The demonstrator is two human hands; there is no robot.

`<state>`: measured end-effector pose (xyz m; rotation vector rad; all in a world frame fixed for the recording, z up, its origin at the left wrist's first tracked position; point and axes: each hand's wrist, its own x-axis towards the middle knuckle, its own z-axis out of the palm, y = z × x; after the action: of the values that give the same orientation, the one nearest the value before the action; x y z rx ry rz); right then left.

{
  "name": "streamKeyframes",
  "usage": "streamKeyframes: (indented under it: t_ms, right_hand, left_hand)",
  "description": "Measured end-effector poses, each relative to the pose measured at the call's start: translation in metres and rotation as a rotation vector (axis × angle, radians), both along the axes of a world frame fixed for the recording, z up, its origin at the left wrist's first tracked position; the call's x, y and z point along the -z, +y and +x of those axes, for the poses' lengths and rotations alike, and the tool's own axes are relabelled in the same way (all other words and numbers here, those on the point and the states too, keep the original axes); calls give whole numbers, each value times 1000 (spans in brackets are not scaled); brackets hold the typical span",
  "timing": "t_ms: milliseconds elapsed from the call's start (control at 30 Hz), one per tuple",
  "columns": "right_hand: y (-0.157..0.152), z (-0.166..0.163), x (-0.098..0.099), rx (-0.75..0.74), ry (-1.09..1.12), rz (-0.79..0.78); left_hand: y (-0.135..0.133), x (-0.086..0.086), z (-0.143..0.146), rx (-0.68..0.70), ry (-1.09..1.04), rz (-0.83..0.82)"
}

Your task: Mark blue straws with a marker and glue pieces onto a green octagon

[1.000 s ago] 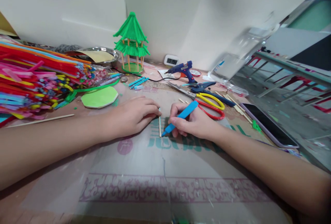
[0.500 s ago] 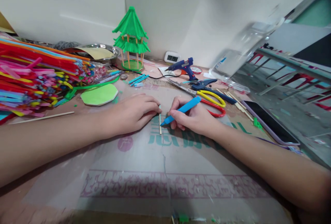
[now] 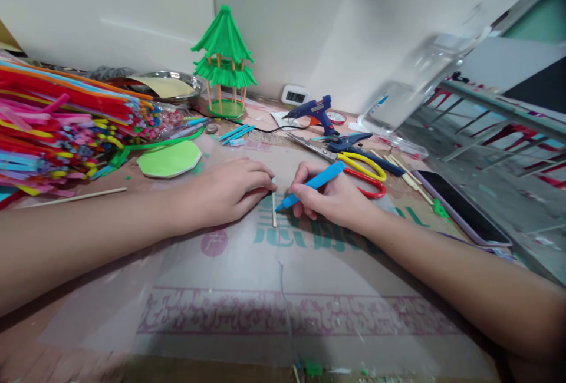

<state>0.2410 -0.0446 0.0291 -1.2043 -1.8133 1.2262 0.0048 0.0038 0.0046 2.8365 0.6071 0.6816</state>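
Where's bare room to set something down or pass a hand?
Widest bare patch: the near mat, between the forearms, below the thin stick, short of the near green scrap. A narrow bare strip runs between the left hand and the blue sticks. Crowded: left, pipe cleaners; back right, glue gun, pliers and scissors.

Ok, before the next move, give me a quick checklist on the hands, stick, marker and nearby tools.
1. Left hand at the stick's far end: ok.
2. Right hand gripping the blue marker: ok.
3. Marker tip touching the stick: cannot tell; it is right beside it.
4. Stick's near end uncovered: ok.
5. Scissors fully in view: not ok; the right hand hides part of the red handle.
6. Glue gun apart from both hands: ok.
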Motion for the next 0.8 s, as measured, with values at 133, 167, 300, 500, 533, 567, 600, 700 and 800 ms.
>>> streamKeyframes:
  t_ms: [133,167,300,500,533,567,600,700,800]
  right_hand:
    - [-3,1,-3,-90,-36,-15]
    - [-4,2,-3,-106,-37,-19]
    - [-2,3,0,-83,12,-11]
    - [-2,1,1,-64,10,24]
    - [-3,1,0,-62,4,25]
    - [-3,0,-1,-62,0,25]
    - [-4,0,-2,-65,-3,21]
    - [-7,-1,-3,-102,-11,-13]
    - [-9,-1,-3,-140,-3,-51]
  left_hand:
    - [0,-1,0,1,10,-6]
    - [0,-2,-1,1,11,-10]
    - [-1,-3,-1,1,13,-18]
    - [-1,-1,-1,-5,7,-17]
    - [-1,-1,-1,-4,6,-17]
    - [-1,-1,-1,-4,6,-17]
    - [0,-1,-1,-4,7,-19]
    - [0,-2,-1,5,8,-22]
    - [0,-2,-1,11,5,-18]
